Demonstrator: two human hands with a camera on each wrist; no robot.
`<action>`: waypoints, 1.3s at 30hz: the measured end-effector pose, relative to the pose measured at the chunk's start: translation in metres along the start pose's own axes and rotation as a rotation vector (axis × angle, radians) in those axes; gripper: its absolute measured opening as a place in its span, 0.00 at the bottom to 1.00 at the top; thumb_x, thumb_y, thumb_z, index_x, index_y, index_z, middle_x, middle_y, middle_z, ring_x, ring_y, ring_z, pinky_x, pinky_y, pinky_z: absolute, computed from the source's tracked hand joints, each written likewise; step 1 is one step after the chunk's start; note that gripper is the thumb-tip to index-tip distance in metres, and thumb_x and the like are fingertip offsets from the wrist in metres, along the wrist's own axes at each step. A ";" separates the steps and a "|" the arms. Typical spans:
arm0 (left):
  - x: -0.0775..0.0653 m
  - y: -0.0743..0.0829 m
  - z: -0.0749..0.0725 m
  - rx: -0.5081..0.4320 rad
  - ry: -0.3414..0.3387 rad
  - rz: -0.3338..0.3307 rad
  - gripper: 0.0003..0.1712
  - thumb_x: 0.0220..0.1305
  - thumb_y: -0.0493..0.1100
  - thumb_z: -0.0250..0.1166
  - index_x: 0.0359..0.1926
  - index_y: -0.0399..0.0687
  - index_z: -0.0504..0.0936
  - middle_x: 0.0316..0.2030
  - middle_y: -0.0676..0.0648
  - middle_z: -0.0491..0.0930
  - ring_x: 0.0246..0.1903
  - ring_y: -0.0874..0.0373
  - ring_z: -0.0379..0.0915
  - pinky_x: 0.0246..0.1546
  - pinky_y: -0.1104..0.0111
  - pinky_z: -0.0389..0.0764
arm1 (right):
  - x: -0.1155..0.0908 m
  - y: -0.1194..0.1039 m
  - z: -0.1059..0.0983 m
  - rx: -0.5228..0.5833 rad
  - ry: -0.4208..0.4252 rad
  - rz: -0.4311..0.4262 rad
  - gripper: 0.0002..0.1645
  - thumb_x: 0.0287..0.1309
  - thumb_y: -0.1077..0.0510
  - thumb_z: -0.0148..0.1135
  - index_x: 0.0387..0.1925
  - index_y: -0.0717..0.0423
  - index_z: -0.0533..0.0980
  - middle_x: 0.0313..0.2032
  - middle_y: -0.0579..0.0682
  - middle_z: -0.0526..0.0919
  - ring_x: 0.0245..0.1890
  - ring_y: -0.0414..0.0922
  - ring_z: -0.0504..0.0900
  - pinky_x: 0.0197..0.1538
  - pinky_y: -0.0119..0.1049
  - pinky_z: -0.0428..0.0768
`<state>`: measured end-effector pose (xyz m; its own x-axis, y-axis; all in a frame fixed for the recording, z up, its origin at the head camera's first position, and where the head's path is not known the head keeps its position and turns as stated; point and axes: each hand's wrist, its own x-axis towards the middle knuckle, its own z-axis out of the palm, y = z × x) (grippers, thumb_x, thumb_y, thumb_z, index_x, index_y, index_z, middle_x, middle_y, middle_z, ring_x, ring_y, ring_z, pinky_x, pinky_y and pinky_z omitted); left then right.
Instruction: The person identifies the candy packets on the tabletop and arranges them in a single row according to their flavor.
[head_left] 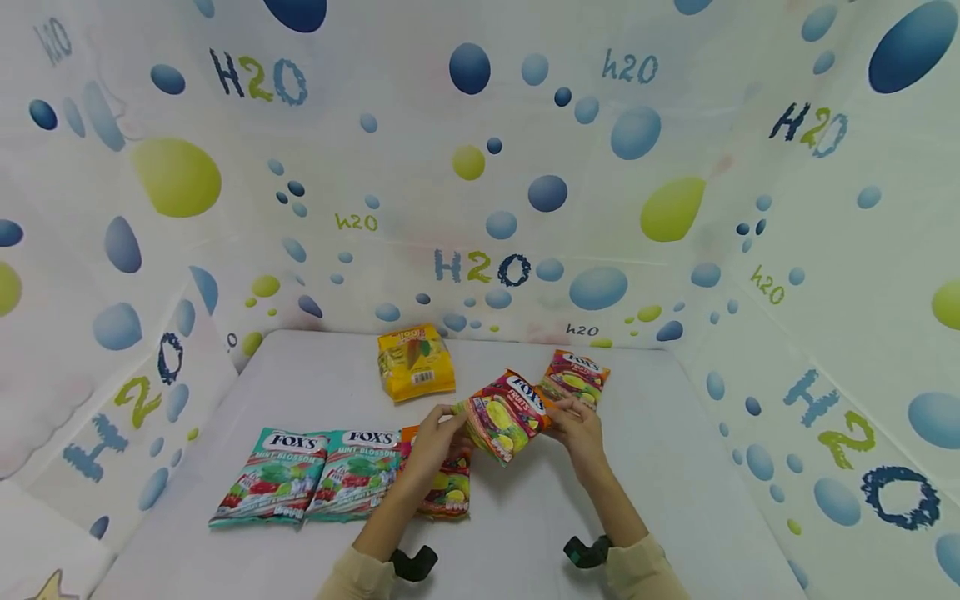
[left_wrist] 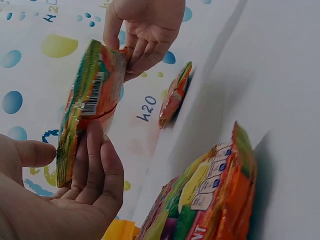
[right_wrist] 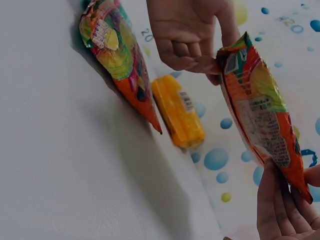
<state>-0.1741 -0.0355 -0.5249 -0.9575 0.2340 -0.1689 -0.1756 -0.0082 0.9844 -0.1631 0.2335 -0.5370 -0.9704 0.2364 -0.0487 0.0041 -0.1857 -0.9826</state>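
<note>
Between both hands, a red and orange FOX'S Fruits candy bag (head_left: 507,415) is held tilted above the table. My left hand (head_left: 437,446) pinches its left end, thumb on the front and fingers behind. My right hand (head_left: 576,432) pinches the opposite end. The left wrist view shows the bag's edge and barcode, with the left hand (left_wrist: 75,185) under its lower end. In the right wrist view its printed back faces the camera, and the right hand (right_wrist: 285,205) grips the bottom corner. A second Fruits bag (head_left: 448,492) lies below my left hand, partly covered by it.
Two teal FOX'S Mint Blossom bags (head_left: 281,475) lie side by side at the left. A yellow candy bag (head_left: 416,364) is at the back, and another Fruits bag (head_left: 576,377) lies behind my right hand. Patterned cloth walls (head_left: 405,167) enclose the white table (head_left: 570,517).
</note>
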 end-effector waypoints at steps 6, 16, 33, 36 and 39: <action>-0.014 -0.004 0.002 -0.046 -0.025 -0.004 0.24 0.80 0.55 0.56 0.59 0.38 0.72 0.38 0.40 0.88 0.40 0.42 0.87 0.49 0.53 0.87 | -0.003 0.000 -0.001 0.003 -0.009 -0.007 0.13 0.67 0.59 0.67 0.44 0.66 0.77 0.65 0.72 0.75 0.39 0.49 0.90 0.46 0.40 0.89; -0.036 -0.015 0.008 -0.046 -0.078 0.052 0.22 0.83 0.50 0.52 0.58 0.32 0.70 0.40 0.34 0.88 0.43 0.38 0.87 0.51 0.49 0.86 | -0.003 0.003 -0.002 0.004 -0.002 0.023 0.21 0.66 0.57 0.70 0.52 0.70 0.79 0.43 0.59 0.90 0.38 0.48 0.91 0.44 0.38 0.89; -0.062 -0.037 0.031 -0.172 -0.126 0.018 0.13 0.82 0.39 0.50 0.53 0.30 0.64 0.42 0.27 0.87 0.42 0.37 0.88 0.48 0.49 0.87 | -0.003 0.011 -0.005 -0.138 0.021 0.101 0.24 0.66 0.54 0.70 0.54 0.68 0.81 0.42 0.55 0.90 0.36 0.45 0.88 0.40 0.34 0.86; -0.065 -0.043 0.036 -0.179 -0.119 0.023 0.13 0.82 0.38 0.51 0.54 0.29 0.63 0.43 0.27 0.86 0.42 0.38 0.88 0.48 0.50 0.87 | -0.002 0.015 -0.006 -0.162 0.020 0.099 0.23 0.66 0.53 0.70 0.53 0.67 0.82 0.42 0.55 0.90 0.36 0.45 0.88 0.39 0.34 0.86; -0.069 -0.047 0.039 -0.186 -0.117 0.023 0.14 0.81 0.37 0.52 0.55 0.28 0.62 0.44 0.26 0.86 0.42 0.38 0.88 0.47 0.51 0.87 | -0.001 0.018 -0.006 -0.182 0.022 0.110 0.23 0.67 0.52 0.70 0.53 0.66 0.82 0.43 0.55 0.90 0.37 0.44 0.88 0.39 0.33 0.86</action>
<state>-0.0911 -0.0129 -0.5578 -0.9303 0.3433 -0.1293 -0.2040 -0.1911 0.9601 -0.1609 0.2360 -0.5556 -0.9563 0.2448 -0.1598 0.1555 -0.0370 -0.9871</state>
